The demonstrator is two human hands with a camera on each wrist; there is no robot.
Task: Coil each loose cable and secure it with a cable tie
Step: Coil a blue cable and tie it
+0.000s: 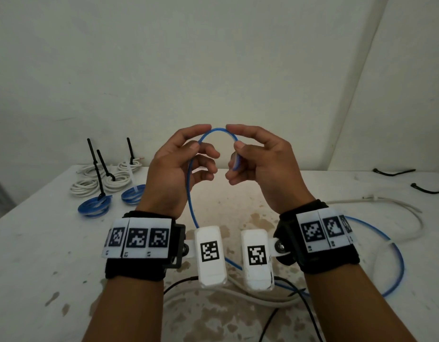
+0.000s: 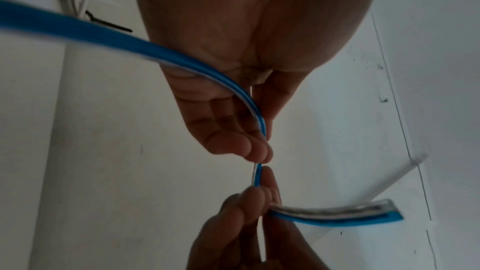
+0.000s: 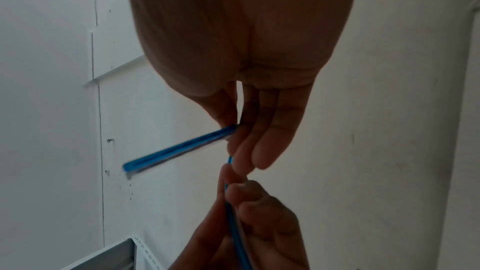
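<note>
Five tied coils (image 1: pixel 103 187) already lie at the far left of the table (image 1: pixel 41 243), while the left hand (image 1: pixel 179 166) and right hand (image 1: pixel 258 164) pinch the blue cable (image 1: pixel 218 130) in the air, a white cable (image 1: pixel 398 208) waits loose at right, and no writing is readable.

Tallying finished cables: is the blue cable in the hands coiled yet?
Not coiled. The blue cable makes one arch between the left hand and right hand; the rest trails loose over the table.
</note>
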